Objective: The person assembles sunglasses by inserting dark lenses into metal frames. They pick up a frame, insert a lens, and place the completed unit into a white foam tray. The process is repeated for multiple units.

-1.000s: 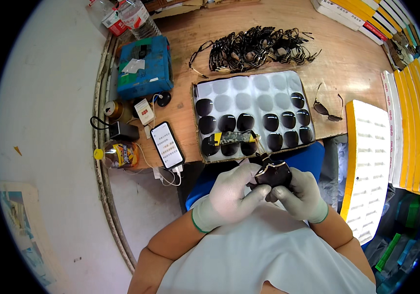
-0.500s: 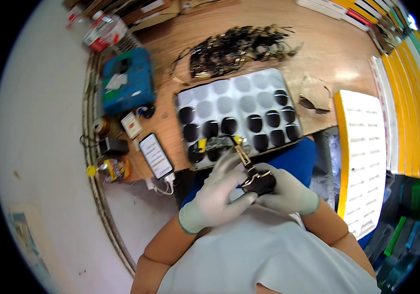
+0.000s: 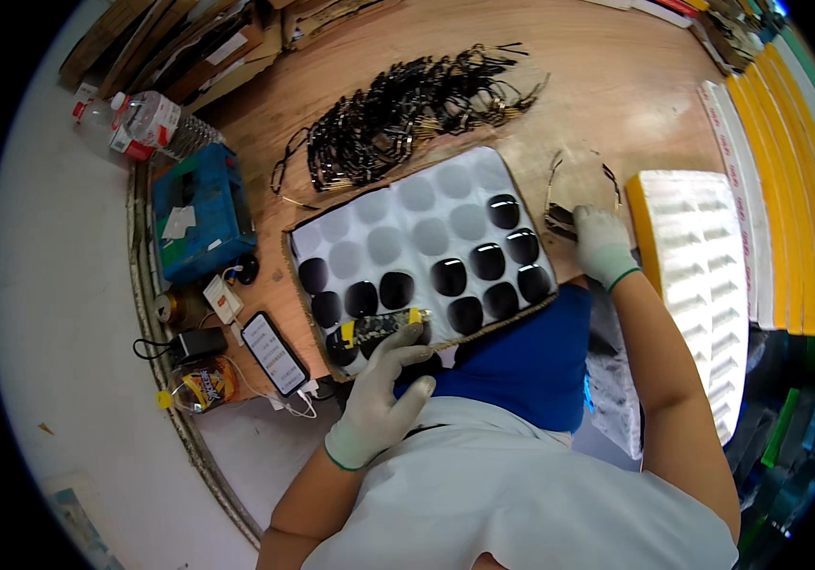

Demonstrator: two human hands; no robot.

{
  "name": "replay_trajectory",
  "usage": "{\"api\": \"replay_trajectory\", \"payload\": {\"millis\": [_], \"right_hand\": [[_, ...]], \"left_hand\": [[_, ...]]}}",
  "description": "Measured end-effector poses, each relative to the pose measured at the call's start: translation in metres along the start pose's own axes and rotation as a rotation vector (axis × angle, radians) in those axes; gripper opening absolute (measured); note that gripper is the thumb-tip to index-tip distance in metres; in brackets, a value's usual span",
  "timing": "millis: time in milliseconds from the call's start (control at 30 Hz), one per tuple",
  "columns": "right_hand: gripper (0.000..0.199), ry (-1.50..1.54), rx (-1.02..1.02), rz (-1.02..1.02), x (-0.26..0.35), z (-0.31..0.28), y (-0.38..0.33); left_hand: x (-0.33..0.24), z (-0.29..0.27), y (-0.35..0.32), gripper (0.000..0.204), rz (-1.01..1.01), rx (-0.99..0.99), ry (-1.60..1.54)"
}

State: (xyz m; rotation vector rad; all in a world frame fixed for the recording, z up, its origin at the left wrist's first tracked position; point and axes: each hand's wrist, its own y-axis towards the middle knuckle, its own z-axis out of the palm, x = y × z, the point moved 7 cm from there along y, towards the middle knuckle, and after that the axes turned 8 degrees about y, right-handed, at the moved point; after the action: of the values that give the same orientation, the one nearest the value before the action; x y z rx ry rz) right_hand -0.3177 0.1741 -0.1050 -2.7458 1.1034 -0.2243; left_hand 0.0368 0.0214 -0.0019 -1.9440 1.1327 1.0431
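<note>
My right hand [image 3: 605, 245], in a white glove with a green cuff, reaches out on the tabletop with its fingers curled at a pair of sunglasses [image 3: 560, 222] with dark lenses and thin temples; the fingertips are partly hidden. My left hand [image 3: 383, 399], gloved the same way, is at the near edge of a shallow tray [image 3: 374, 202], thumb apart from the fingers and nothing visible in it. Its fingertips are close to a camouflage-patterned strip with yellow ends [image 3: 379, 329], which lies over the near lenses. Dark lenses [image 3: 448, 276] sit in part of the tray's round spots.
Beyond the tray lies a long heap of glasses frames [image 3: 398, 128]. A blue case [image 3: 203, 214], plastic bottles [image 3: 151, 123] and a phone [image 3: 275, 353] on a cable are at left. A white slotted foam tray [image 3: 697, 285] and stacked yellow-and-white trays [image 3: 783, 190] stand at right.
Both hands held a pair of sunglasses in front of me before. Now they are apart: the right has moved far right to sunglasses on the table, the left stays near the tray.
</note>
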Motion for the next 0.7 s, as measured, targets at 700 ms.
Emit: {"api": "replay_trajectory", "payload": {"millis": [700], "right_hand": [[0.025,0.669,-0.146,-0.668,0.361,-0.025,-0.002]], "left_hand": [[0.173,-0.231,0.218,0.035,-0.485,-0.589,-0.101]]}}
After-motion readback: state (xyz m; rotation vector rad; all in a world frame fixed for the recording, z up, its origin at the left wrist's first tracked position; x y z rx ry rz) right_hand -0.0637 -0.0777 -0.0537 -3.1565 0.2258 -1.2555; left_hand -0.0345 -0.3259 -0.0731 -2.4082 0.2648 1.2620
